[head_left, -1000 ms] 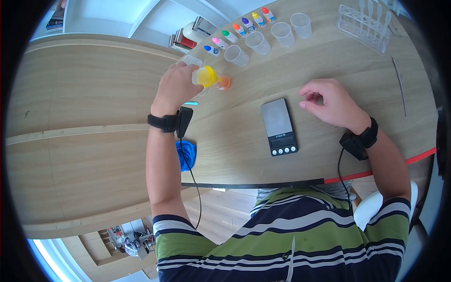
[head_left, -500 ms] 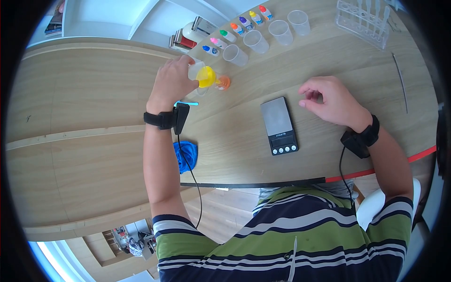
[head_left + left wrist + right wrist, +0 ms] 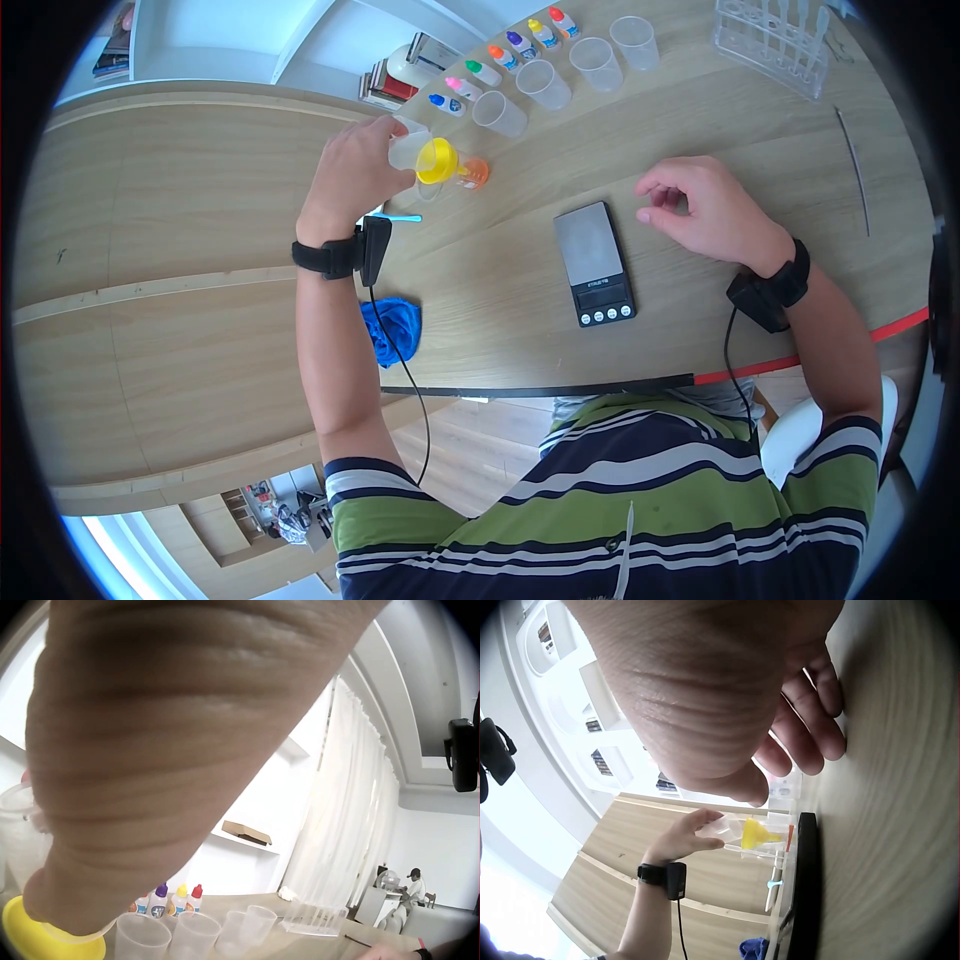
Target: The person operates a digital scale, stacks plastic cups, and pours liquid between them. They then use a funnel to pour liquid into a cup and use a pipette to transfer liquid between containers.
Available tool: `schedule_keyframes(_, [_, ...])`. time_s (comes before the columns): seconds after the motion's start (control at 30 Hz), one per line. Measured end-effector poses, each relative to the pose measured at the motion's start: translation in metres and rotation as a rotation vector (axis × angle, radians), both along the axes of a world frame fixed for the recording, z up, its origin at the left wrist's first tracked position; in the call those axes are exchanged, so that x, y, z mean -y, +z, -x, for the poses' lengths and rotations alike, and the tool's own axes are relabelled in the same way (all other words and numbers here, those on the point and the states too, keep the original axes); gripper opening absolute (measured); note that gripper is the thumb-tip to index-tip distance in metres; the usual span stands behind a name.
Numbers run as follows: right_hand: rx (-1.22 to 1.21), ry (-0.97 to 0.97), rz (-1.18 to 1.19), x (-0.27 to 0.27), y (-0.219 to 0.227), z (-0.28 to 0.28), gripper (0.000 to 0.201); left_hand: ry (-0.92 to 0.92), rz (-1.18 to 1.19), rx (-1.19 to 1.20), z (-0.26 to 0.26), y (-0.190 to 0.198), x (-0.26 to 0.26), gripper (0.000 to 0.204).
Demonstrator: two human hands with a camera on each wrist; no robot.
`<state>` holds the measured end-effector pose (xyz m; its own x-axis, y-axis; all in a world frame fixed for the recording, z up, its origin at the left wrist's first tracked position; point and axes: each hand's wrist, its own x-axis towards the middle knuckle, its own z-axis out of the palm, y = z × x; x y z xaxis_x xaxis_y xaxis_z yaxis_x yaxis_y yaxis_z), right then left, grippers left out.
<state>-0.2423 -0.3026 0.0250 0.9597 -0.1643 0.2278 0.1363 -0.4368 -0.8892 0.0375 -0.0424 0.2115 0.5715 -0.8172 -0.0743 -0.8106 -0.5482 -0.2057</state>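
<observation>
My left hand [image 3: 350, 175] grips a clear plastic cup [image 3: 407, 150] between thumb and fingers. The cup is tipped, with its mouth at the wide end of a yellow funnel [image 3: 437, 160]. The funnel's stem points into a small clear container [image 3: 474, 172] with orange liquid low in it. In the right wrist view the funnel [image 3: 754, 834] stands over this container, and the cup [image 3: 722, 827] leans toward it. My right hand [image 3: 715, 212] rests on the table, fingers loosely curled and holding nothing, to the right of a black digital scale [image 3: 590, 250].
Several clear cups [image 3: 543, 85] stand at the back, with small colour-capped bottles [image 3: 484, 73] behind them. A tube rack [image 3: 770, 50] is at the back right, near a thin metal rod [image 3: 853, 170]. A blue cloth [image 3: 395, 332] and a light-blue stick [image 3: 403, 217] lie on the left.
My left hand has shifted slightly left, away from the funnel, showing more of the tipped cup. The right hand stays where it was.
</observation>
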Motion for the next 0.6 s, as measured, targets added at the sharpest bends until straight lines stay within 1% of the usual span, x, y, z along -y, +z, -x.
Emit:
schedule_keyframes(0.07, [-0.004, 0.0, 0.003, 0.0006, 0.0006, 0.0003, 0.024, 0.043, -0.015, -0.027, 0.0021, 0.0032, 0.002, 0.049])
schedule_keyframes(0.17, [-0.011, 0.01, 0.004, 0.0008, 0.0006, -0.0001, 0.023, 0.018, -0.011, -0.004, -0.0006, 0.0026, -0.0009, 0.05])
schedule_keyframes(0.3, [0.026, 0.022, -0.004, 0.0014, -0.0077, -0.002, 0.022, 0.043, -0.017, -0.016, -0.0066, 0.0004, -0.005, 0.049])
schedule_keyframes(0.37, [0.046, 0.033, -0.012, 0.0002, -0.0069, -0.0038, 0.022, -0.032, -0.027, 0.004, -0.0071, -0.001, -0.0059, 0.05])
schedule_keyframes(0.43, [0.01, 0.018, -0.021, -0.0002, -0.0042, -0.002, 0.022, -0.015, -0.027, -0.001, -0.0048, -0.0005, -0.0059, 0.05])
schedule_keyframes(0.6, [0.011, 0.031, -0.006, 0.0016, -0.005, -0.0028, 0.023, -0.015, -0.031, -0.001, -0.0061, -0.0035, -0.0069, 0.051])
